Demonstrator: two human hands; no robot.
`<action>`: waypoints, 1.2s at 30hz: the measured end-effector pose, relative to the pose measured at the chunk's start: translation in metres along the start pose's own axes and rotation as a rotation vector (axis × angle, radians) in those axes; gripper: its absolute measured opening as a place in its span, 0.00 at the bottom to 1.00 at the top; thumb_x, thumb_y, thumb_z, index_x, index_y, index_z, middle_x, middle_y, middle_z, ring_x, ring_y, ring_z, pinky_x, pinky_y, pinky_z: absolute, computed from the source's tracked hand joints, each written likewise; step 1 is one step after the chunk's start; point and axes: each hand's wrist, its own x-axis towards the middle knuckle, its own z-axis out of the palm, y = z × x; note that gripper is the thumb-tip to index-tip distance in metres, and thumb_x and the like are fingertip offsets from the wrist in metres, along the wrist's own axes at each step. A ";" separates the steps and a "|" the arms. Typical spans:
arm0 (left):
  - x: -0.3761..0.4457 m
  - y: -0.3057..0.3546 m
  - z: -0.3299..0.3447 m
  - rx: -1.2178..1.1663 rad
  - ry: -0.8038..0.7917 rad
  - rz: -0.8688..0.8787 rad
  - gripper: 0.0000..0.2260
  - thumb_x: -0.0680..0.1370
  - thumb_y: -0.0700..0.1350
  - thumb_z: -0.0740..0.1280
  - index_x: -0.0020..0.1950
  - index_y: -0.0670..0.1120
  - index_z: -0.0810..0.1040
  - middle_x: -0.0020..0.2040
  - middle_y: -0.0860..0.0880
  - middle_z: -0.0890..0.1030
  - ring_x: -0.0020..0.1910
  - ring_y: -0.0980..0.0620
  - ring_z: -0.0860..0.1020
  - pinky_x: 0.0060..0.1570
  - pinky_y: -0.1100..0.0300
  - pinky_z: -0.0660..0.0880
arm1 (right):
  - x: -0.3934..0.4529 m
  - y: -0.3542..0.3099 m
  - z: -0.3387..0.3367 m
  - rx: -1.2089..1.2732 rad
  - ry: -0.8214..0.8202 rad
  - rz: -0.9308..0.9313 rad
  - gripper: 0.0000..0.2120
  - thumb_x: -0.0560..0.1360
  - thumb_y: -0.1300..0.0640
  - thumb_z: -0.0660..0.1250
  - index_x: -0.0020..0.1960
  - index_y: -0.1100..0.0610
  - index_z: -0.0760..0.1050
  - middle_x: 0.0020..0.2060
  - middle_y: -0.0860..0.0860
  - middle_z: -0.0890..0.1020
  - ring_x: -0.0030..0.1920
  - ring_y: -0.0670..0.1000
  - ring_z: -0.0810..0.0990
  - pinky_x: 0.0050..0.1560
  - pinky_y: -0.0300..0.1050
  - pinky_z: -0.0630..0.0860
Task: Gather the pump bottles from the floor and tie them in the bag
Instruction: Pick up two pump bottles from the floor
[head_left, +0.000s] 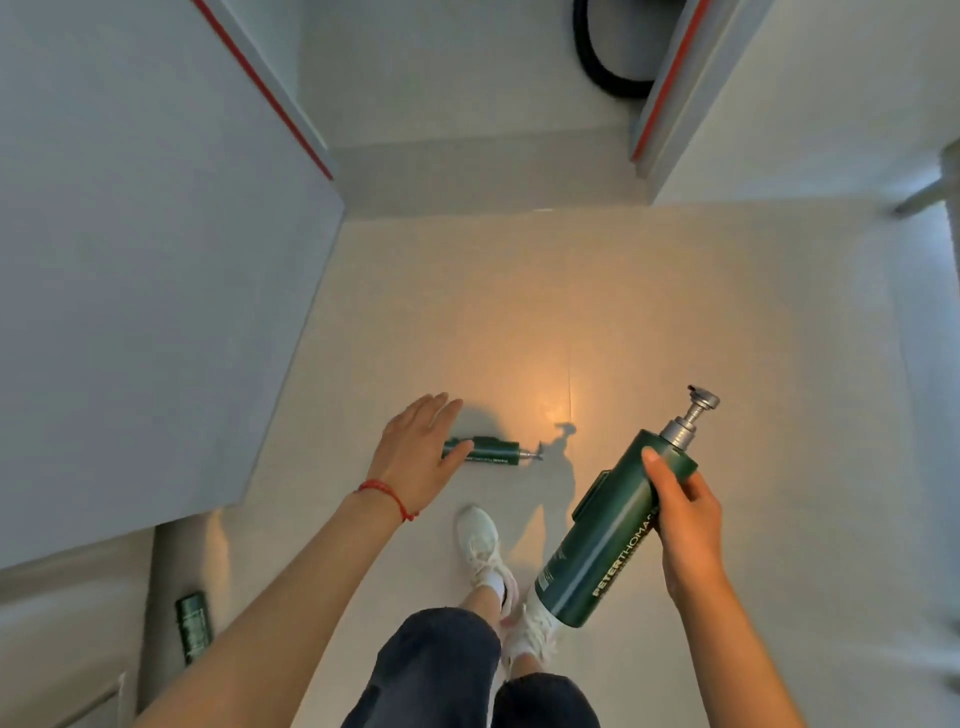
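Observation:
My right hand (685, 525) grips a large dark green pump bottle (613, 525) with a silver pump, held tilted above the floor. A second green pump bottle (493, 451) lies on its side on the pale floor, pump pointing right. My left hand (421, 457) hovers over its base end with fingers straight, high above it in the air. A third green bottle (195, 626) lies at the lower left beside a grey column. No bag is in view.
A grey cabinet (130, 286) with a red edge stands on the left and another (670, 104) at the back right. A black hose (597, 67) curls at the back. My legs and white shoes (480, 545) stand below the lying bottle.

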 end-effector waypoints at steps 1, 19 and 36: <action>0.009 0.000 0.011 0.001 -0.020 0.003 0.24 0.79 0.52 0.57 0.72 0.45 0.58 0.74 0.44 0.60 0.73 0.47 0.57 0.71 0.54 0.54 | 0.006 0.012 -0.006 0.007 0.019 0.002 0.09 0.69 0.48 0.70 0.46 0.49 0.76 0.42 0.52 0.80 0.43 0.50 0.79 0.41 0.42 0.75; 0.226 -0.100 0.299 0.056 -0.448 0.024 0.23 0.76 0.54 0.62 0.69 0.48 0.65 0.70 0.43 0.68 0.68 0.45 0.65 0.66 0.52 0.61 | 0.169 0.307 0.013 0.201 0.303 0.172 0.07 0.69 0.49 0.70 0.45 0.49 0.76 0.40 0.52 0.81 0.39 0.49 0.81 0.34 0.35 0.75; 0.309 -0.144 0.461 0.219 -0.483 0.272 0.21 0.62 0.52 0.75 0.50 0.48 0.75 0.49 0.44 0.79 0.44 0.47 0.74 0.42 0.60 0.67 | 0.232 0.446 0.033 0.202 0.298 0.207 0.16 0.64 0.44 0.70 0.46 0.53 0.76 0.44 0.59 0.82 0.44 0.58 0.82 0.46 0.50 0.78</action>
